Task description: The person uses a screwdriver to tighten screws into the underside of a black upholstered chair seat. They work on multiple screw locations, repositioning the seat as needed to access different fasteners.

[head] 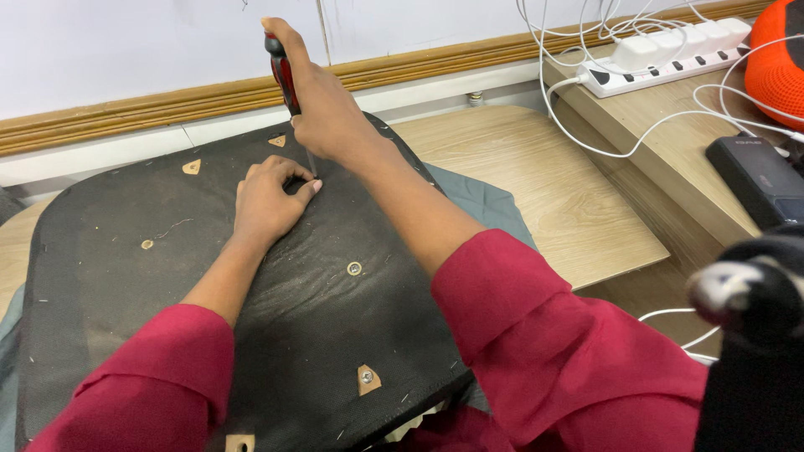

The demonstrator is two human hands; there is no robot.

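Observation:
A black fabric-covered seat base (109, 276) lies upside down in front of me, with small tan patches and metal bolts (355, 268) showing through. My right hand (322, 113) is shut on a red-and-black screwdriver (283, 75), held upright with its shaft pointing down at the fabric. My left hand (270, 199) rests on the fabric, its fingers pinched around the screwdriver's tip. What sits under the tip is hidden by the fingers. Both of my sleeves are dark red.
A wooden tabletop (544, 184) lies under the seat base. At the right, a raised shelf holds a white power strip (670, 54) with several white cables, a dark power bank (758, 176) and an orange object (779, 59). A blurred black object (754, 335) fills the lower right.

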